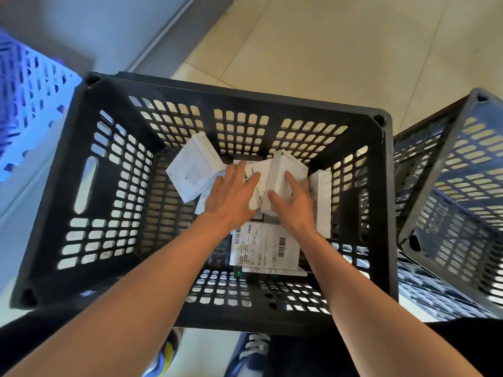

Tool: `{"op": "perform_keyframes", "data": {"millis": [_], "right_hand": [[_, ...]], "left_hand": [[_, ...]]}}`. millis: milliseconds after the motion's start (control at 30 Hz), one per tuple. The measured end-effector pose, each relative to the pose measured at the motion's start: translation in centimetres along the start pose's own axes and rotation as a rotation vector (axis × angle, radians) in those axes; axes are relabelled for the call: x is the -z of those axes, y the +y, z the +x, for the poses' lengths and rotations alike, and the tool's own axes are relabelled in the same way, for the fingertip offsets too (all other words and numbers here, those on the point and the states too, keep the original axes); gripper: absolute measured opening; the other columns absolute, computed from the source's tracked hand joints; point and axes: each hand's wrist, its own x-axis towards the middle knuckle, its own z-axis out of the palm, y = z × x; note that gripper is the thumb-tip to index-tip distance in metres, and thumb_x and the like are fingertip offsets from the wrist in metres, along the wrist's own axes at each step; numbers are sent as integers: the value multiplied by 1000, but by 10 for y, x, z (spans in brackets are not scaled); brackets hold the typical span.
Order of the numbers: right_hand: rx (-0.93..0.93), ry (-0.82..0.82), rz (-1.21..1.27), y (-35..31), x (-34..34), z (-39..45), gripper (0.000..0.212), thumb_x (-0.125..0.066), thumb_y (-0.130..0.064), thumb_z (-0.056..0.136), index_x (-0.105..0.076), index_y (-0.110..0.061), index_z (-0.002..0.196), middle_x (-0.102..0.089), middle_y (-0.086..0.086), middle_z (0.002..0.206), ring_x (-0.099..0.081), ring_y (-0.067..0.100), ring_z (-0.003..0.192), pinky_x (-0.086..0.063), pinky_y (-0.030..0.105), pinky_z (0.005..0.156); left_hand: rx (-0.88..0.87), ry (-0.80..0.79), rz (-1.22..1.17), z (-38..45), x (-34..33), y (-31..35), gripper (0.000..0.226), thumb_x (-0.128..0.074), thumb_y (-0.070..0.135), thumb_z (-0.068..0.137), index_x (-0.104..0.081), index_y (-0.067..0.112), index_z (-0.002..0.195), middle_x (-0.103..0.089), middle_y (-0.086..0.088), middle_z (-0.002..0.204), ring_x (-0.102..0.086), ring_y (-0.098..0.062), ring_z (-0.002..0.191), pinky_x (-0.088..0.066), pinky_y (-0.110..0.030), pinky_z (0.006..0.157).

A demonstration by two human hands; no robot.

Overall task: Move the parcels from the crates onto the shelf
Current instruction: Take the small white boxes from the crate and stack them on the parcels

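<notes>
A black slotted crate point(89, 170) stands in front of me with several white parcels at its bottom. Both my arms reach down into it. My right hand point(292, 205) grips a tilted white box point(285, 172) near the crate's middle, thumb on its left side, fingers on top. My left hand point(231, 194) lies flat with spread fingers on a labelled white parcel point(254, 175) next to that box. Another white box point(193, 167) leans at the back left. A parcel with barcode labels point(264, 246) lies flat near me. No shelf shows.
A second dark crate point(446, 186) stands tilted at the right. A blue-white slotted crate point(30, 85) is at the far left. Beige floor tiles point(326, 44) lie beyond the crate, and a grey wall base runs at the upper left. My shoes point(250, 352) show below the crate.
</notes>
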Motion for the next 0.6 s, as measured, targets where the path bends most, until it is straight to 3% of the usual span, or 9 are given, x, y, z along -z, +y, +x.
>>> {"op": "perform_keyframes", "data": {"millis": [133, 333, 500, 600], "right_hand": [[-35, -9, 50, 4, 6, 3, 74, -68, -49, 92, -33, -32, 155, -40, -1, 149, -48, 25, 134, -56, 47, 99], [41, -11, 113, -20, 24, -10, 73, -66, -56, 88, -40, -32, 151, -49, -7, 134, -58, 17, 118, -63, 40, 85], [88, -28, 74, -46, 42, -34, 79, -61, -69, 79, -39, -41, 149, -43, -7, 151, -51, 23, 131, -59, 51, 91], [152, -54, 46, -60, 57, -53, 76, -64, -64, 82, -40, -40, 150, -37, -6, 158, -47, 26, 137, -58, 53, 92]], "left_hand": [[16, 24, -28, -6, 5, 1, 86, -74, 53, 81, -33, 24, 152, -25, -11, 155, -25, -32, 140, -35, -47, 110], [56, 114, -71, -33, 27, -7, 87, -70, 62, 80, -38, 22, 151, -30, -10, 151, -30, -30, 134, -35, -45, 107], [110, 162, -63, -67, 54, -9, 88, -70, 59, 79, -38, 24, 153, -28, -7, 150, -29, -28, 134, -35, -43, 107], [153, 210, -64, -89, 75, -10, 90, -71, 60, 78, -37, 23, 153, -27, -5, 150, -28, -27, 135, -34, -45, 109]]}}
